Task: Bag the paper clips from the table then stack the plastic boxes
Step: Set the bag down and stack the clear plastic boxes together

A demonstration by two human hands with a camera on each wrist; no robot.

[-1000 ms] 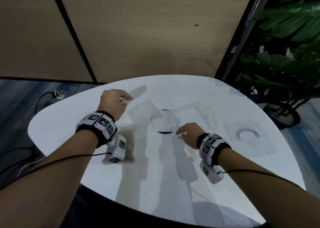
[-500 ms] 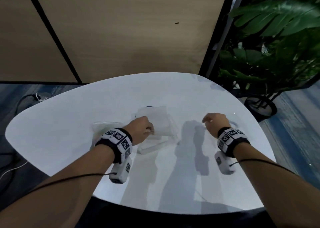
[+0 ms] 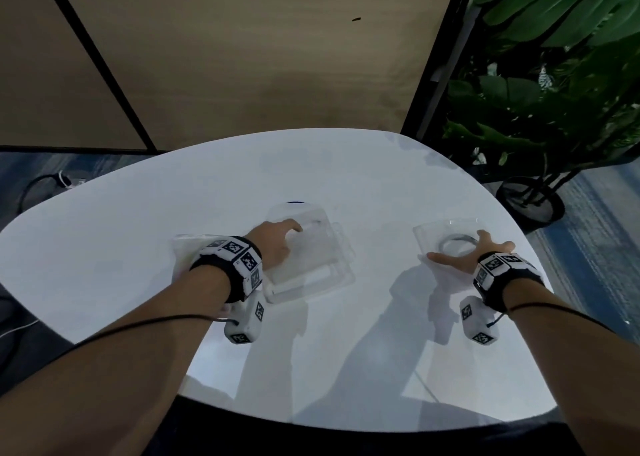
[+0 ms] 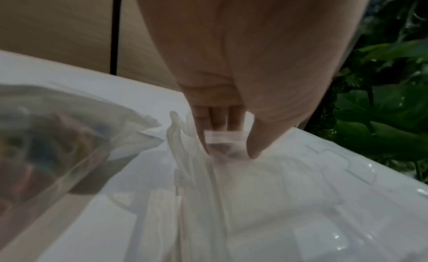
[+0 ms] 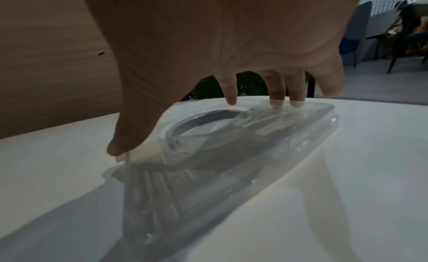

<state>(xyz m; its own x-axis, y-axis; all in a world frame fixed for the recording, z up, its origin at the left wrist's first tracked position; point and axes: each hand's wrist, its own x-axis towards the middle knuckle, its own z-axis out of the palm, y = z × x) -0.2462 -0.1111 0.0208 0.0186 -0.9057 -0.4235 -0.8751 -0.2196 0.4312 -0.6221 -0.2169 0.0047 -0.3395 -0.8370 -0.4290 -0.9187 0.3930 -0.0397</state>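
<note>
Two clear plastic boxes lie on the white table (image 3: 121,247). My left hand (image 3: 277,244) rests on the middle box (image 3: 311,265). In the left wrist view its thumb and curled fingers (image 4: 217,119) pinch a clear edge of that box (image 4: 277,192). The clear bag (image 3: 187,247) with coloured paper clips lies just left of this wrist, blurred (image 4: 46,138). My right hand (image 3: 464,251) is spread over the right box (image 3: 436,237), which has a grey ring (image 5: 197,121) inside. The thumb touches its near-left corner and the fingertips (image 5: 231,101) touch the far rim of the box (image 5: 254,156).
A dark blue edge (image 3: 298,202) shows behind the middle box. A potted plant (image 3: 554,109) stands beyond the table's right edge, and a wood-panelled wall (image 3: 242,57) stands behind. Cables (image 3: 45,185) lie on the floor at the left.
My left hand left the bag and moved right onto the middle box. My right hand swung right from the table's centre and came down on the right box.
</note>
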